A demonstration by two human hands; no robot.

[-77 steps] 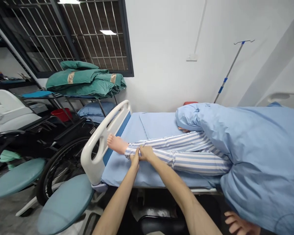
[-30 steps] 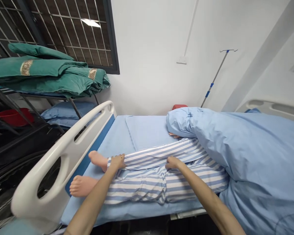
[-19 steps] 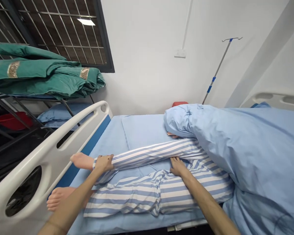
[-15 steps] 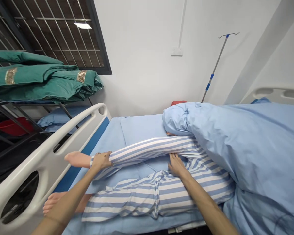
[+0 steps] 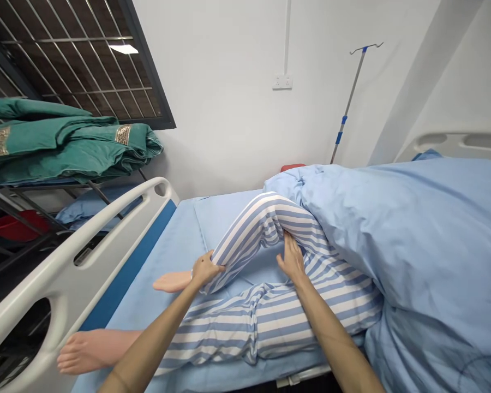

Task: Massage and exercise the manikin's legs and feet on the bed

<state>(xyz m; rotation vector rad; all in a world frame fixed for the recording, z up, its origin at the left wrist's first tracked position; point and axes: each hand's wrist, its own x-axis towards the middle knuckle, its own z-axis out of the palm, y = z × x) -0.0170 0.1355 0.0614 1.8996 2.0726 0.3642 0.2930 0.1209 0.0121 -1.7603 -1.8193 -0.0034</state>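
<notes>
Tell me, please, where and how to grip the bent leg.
Probably at the narrow ankle end from above, as the left hand holds it, and beneath the knee from the near side, where the bent leg arches up, leaving room for the right hand.

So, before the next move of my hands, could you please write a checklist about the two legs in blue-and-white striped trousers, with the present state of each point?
1. Left hand closed around the lower shin of the far leg in blue-and-white striped trousers: ok.
2. Right hand placed at the underside of this leg's bent knee: ok.
3. Near leg in the same striped trousers lying extended along the bed: ok.
4. Light blue fabric quilt off both lower legs: ok.
5. Bare far foot apart from the white plastic footboard with blue panel: ok.
6. Bare near foot not touching that footboard: cannot tell.
</notes>
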